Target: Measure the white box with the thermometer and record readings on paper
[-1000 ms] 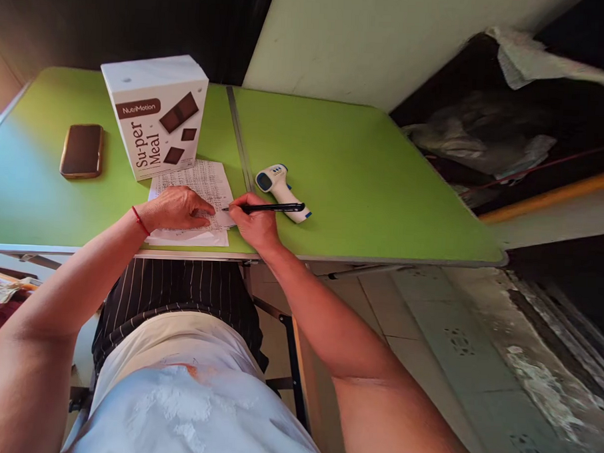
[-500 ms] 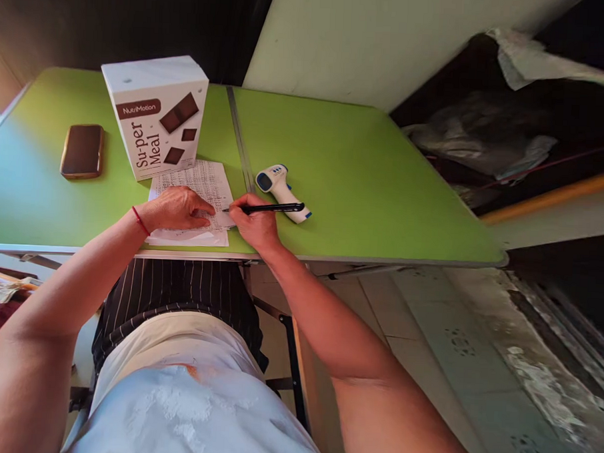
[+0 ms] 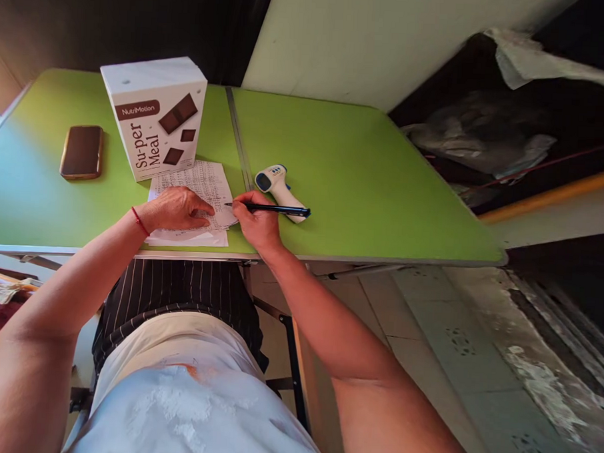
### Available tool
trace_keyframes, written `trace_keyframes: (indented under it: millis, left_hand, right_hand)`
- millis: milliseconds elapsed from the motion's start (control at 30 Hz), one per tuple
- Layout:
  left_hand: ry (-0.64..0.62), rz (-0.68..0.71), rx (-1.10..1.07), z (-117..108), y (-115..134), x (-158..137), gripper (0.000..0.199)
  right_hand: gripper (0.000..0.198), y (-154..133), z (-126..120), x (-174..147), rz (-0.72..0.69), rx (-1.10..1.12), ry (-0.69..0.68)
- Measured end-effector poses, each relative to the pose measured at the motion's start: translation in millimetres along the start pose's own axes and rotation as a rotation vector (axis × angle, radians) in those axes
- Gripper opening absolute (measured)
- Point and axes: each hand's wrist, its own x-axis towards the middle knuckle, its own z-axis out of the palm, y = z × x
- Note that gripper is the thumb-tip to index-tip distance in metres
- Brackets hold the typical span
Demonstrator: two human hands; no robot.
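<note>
My right hand (image 3: 258, 223) is closed around a black pen (image 3: 277, 209), its tip over the right edge of a sheet of paper (image 3: 211, 179) covered in handwriting. My left hand (image 3: 177, 209) rests on the same sheet with its fingers stretched toward the right, holding nothing. More paper lies beneath that sheet. Just behind the pen, a white and blue infrared thermometer (image 3: 279, 189) lies on the table, partly covered by my right hand and the pen. A white Su-per Meal box (image 3: 156, 123) stands upright at the paper's far edge.
The green folding table (image 3: 364, 182) has a metal seam across it. To the left lies a phone in a brown case (image 3: 82, 151). A wall (image 3: 330, 41) rises behind the table, and crumpled plastic (image 3: 476, 140) sits in a dark space at right.
My right hand has shifted slightly to the right with the pen, which now lies more level. My left hand stays on the paper.
</note>
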Motion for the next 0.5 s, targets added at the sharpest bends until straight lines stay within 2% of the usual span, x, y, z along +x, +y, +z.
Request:
trace_keyframes:
  millis: [200, 267, 333, 433, 500]
  left_hand:
    - [0.019, 0.027, -0.070, 2, -1, 0, 0.030]
    - [0.093, 0.041, -0.088, 1, -2, 0, 0.024]
    - [0.331, 0.006, -0.090, -2, -5, -1, 0.023]
    - [0.831, -0.154, -0.113, -12, -19, -7, 0.029]
    - [1.016, -0.252, -0.174, -18, -35, -11, 0.044]
  right_hand:
    - [0.040, -2, -2, -3, -0.030, -0.074, 0.029]
    - [0.046, -1, -1, -4, -0.016, -0.078, 0.018]
    - [0.045, 2, 0, -4, 0.012, -0.091, 0.007]
    - [0.036, 8, 3, -5, 0.059, -0.167, 0.034]
    - [0.032, 12, 4, -5, 0.053, -0.248, 0.061]
